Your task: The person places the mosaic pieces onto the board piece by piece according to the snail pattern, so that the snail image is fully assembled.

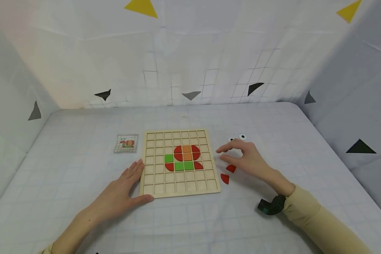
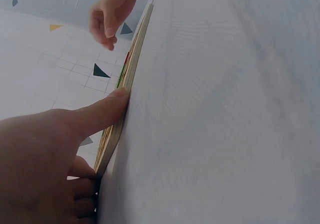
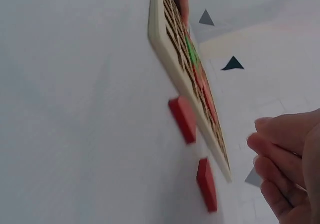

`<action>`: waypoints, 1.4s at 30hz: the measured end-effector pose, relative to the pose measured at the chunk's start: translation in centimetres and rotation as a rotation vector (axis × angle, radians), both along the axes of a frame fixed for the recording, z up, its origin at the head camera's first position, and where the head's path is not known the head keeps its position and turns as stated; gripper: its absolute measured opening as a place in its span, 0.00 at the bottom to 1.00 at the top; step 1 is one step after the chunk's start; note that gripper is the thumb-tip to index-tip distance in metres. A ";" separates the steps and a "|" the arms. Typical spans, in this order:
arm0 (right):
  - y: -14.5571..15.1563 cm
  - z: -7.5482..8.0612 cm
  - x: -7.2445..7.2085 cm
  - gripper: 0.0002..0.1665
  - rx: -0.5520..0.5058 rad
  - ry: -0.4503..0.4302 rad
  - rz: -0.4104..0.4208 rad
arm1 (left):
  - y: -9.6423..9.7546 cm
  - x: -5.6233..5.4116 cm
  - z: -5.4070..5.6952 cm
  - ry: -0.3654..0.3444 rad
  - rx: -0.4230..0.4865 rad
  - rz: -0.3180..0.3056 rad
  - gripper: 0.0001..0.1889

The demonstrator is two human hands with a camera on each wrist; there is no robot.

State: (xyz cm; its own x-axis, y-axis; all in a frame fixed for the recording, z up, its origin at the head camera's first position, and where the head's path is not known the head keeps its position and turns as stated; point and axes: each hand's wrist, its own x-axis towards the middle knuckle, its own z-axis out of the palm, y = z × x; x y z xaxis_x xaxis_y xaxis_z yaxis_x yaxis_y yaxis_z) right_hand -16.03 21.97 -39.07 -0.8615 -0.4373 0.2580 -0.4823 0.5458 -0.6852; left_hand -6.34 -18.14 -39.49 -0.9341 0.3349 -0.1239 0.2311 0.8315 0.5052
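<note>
A square wooden grid board [image 1: 180,183] lies flat on the table. Set in its cells are red curved pieces [image 1: 178,153], orange squares [image 1: 186,149] and green squares [image 1: 179,166]. My left hand [image 1: 121,192] rests at the board's near-left corner, straight fingers along the left edge and thumb touching the front edge. Just right of the board hovers my right hand [image 1: 247,160], thumb and index finger bent but apart, with nothing visible between them. Two loose red quarter-circle pieces [image 1: 225,179] lie by the board's right edge, one partly beneath that hand.
Two round eye pieces [image 1: 242,137] lie beyond the right hand, one partly covered by it. Left of the board is a small picture card [image 1: 126,143] with a gridded coloured figure. Pale cloth walls [image 1: 190,53] with triangle marks enclose the table [image 1: 190,225].
</note>
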 end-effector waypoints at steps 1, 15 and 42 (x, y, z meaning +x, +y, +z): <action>0.4 -0.1 0.1 0.12 0.004 -0.004 0.008 | 0.0 0.0 0.0 0.000 -0.002 0.000 0.57; 3.9 -2.3 0.1 0.18 -0.029 -0.140 0.244 | 0.0 0.0 0.0 0.003 -0.004 -0.004 0.57; 4.1 -3.0 0.0 0.17 -0.068 -0.075 0.228 | -0.1 0.0 -0.1 0.011 0.000 -0.013 0.57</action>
